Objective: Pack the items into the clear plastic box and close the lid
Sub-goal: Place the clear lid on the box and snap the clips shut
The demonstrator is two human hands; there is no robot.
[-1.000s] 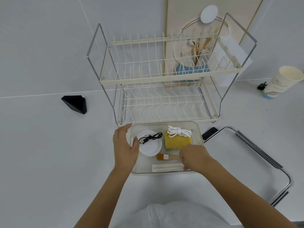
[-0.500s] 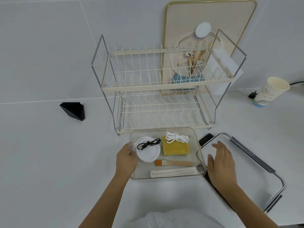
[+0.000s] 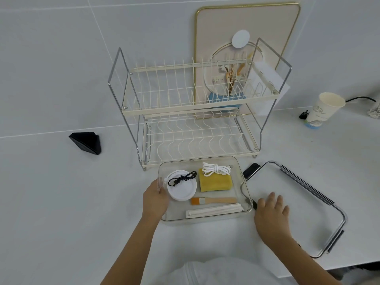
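All items lie in the clear plastic box (image 3: 205, 217) at lower centre; left hand (image 3: 155, 199) grips its wall, right hand (image 3: 271, 214) rests open on the unfitted lid (image 3: 298, 204).

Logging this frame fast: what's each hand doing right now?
Left hand: gripping the left wall of the clear plastic box.
Right hand: open, fingers spread flat on the lid, holding nothing.
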